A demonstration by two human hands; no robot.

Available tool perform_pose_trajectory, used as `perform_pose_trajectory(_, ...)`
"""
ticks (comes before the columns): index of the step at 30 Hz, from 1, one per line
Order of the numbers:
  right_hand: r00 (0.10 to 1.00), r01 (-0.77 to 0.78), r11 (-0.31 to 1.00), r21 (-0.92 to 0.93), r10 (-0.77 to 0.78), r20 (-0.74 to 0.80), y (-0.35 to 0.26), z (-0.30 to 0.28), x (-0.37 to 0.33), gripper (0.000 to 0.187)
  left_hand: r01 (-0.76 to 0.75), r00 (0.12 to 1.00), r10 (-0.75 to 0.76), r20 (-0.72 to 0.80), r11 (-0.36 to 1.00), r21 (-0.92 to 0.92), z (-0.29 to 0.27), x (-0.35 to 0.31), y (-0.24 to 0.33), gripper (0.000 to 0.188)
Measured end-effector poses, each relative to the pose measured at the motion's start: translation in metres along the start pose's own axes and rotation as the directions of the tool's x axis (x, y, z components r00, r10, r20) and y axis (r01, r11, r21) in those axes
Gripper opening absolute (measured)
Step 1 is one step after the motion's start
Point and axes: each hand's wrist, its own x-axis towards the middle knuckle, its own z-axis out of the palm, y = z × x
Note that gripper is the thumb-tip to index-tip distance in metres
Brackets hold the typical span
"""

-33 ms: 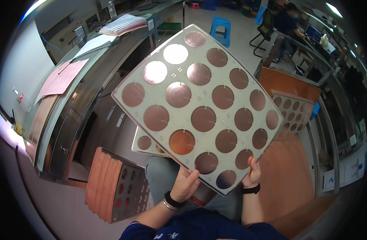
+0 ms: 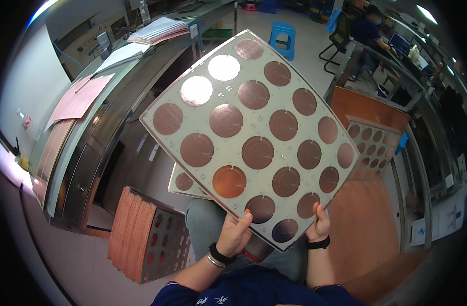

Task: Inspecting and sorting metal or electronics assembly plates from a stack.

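Yeah, the bench [image 2: 108, 92] was pretty loaded, ahead and left of the left hand [image 2: 233, 235]: pink sheet [image 2: 85, 102], white paper [image 2: 122, 55], messy paper stack [image 2: 159, 30] all left on it.

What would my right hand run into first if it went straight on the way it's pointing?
Most likely the pale disc-patterned panel, which your right hand grips at its lower right edge. What it would meet past the panel is hard to judge, as depth is unclear.
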Motion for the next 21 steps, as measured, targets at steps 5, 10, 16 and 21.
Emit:
perform_pose_trajectory(5, 0.995, 0.052, 0.996, 0.075, -0.058, 0.086, -0.039, -0.013, 0.005, 0.049, 0.03, 0.999, -0.03, -0.02, 0.999, -0.011, -0.022, -0.003, 0.039, 0.04)
perform_pose_trajectory(10, 0.985, 0.085, 0.991, -0.104, -0.068, 0.16, -0.083, 0.001, 0.011, 0.066, 0.002, 0.998, 0.0, -0.057, 0.999, 0.033, -0.047, -0.008, 0.054, 0.043)
perform_pose_trajectory(16, 0.993, -0.085, 0.931, -0.355, 0.107, 0.045, -0.081, 0.001, 0.009, 0.068, 0.073, 0.995, -0.064, -0.073, 0.989, 0.131, -0.053, -0.008, 0.057, 0.043)
perform_pose_trajectory(21, 0.963, -0.139, 0.812, -0.567, 0.244, 0.114, -0.084, -0.009, 0.01, 0.055, 0.1, 0.994, -0.088, -0.061, 0.964, 0.245, -0.051, -0.004, 0.058, 0.045)
